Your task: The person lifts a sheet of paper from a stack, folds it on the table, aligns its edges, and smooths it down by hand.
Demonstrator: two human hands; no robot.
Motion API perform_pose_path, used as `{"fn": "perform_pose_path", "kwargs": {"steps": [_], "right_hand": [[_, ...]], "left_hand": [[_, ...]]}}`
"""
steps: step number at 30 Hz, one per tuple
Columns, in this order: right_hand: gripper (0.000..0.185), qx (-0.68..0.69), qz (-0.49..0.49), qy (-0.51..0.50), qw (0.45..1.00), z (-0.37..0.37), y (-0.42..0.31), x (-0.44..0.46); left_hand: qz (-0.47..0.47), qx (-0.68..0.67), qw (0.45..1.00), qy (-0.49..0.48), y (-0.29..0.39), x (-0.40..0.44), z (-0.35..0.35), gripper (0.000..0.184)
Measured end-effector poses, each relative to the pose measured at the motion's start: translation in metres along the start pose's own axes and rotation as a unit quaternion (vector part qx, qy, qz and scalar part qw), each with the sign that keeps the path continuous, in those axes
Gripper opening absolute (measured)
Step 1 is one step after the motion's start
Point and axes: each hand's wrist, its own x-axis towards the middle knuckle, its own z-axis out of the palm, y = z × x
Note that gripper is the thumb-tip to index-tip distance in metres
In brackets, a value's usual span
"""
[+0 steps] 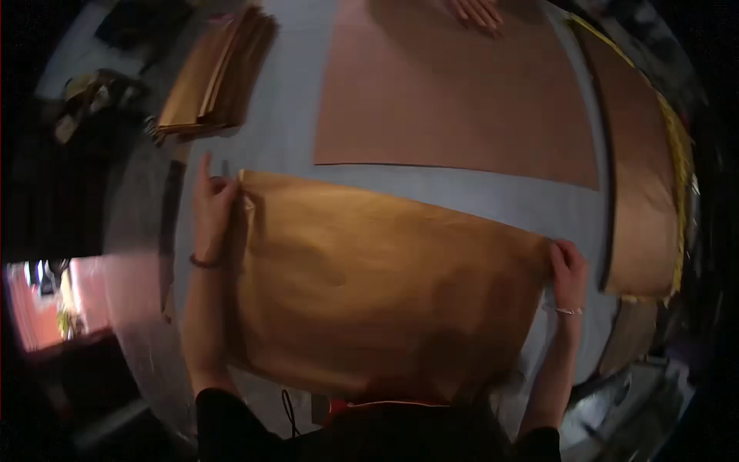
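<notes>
A large sheet of golden-brown paper (385, 285) is stretched between my two hands, near my body and over the light table. My left hand (213, 204) pinches its upper left corner, with the index finger pointing up and away. At the upper right corner my right hand (567, 269) has its fingers closed on the edge. Beyond this paper lies a flat reddish-brown sheet (454, 100), with a strip of table showing between the two.
A stack of folded brown paper (219, 73) lies at the back left. Along the right side is a long brown stack (639, 169) with yellow edges. Another person's hand (477, 14) rests on the flat sheet at the top. The table (285, 100) is pale grey-blue.
</notes>
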Motion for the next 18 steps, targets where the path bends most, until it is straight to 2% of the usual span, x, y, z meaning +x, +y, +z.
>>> {"fn": "perform_pose_path", "kwargs": {"steps": [1, 2, 4, 5, 7, 10, 18], "right_hand": [[0.021, -0.059, -0.044, -0.006, 0.997, -0.001, -0.006, 0.0], [0.021, -0.01, -0.045, 0.007, 0.999, 0.0, -0.002, -0.001], [0.021, 0.004, -0.024, 0.022, 0.999, 0.001, 0.008, 0.002], [0.022, 0.023, -0.022, 0.017, 0.999, 0.001, 0.012, 0.003], [0.022, 0.045, 0.001, 0.01, 0.999, -0.002, 0.013, 0.0], [0.022, 0.067, 0.03, -0.007, 0.997, -0.001, 0.005, -0.002], [0.022, 0.076, -0.004, -0.026, 0.997, -0.002, 0.01, -0.002]], "left_hand": [[-0.014, -0.008, 1.0, 0.013, -0.003, 0.0, -0.001, 0.065], [-0.023, -0.039, 0.998, 0.035, 0.019, -0.012, 0.014, 0.064], [0.054, 0.098, 0.993, 0.037, -0.026, 0.013, -0.003, 0.063], [0.063, 0.087, 0.994, 0.02, -0.019, 0.012, 0.005, 0.063], [0.025, 0.139, 0.989, 0.05, -0.003, 0.003, 0.002, 0.065], [0.052, 0.077, 0.996, 0.012, -0.034, 0.018, -0.01, 0.066], [0.026, 0.039, 0.999, 0.005, -0.018, 0.011, -0.007, 0.065]]}}
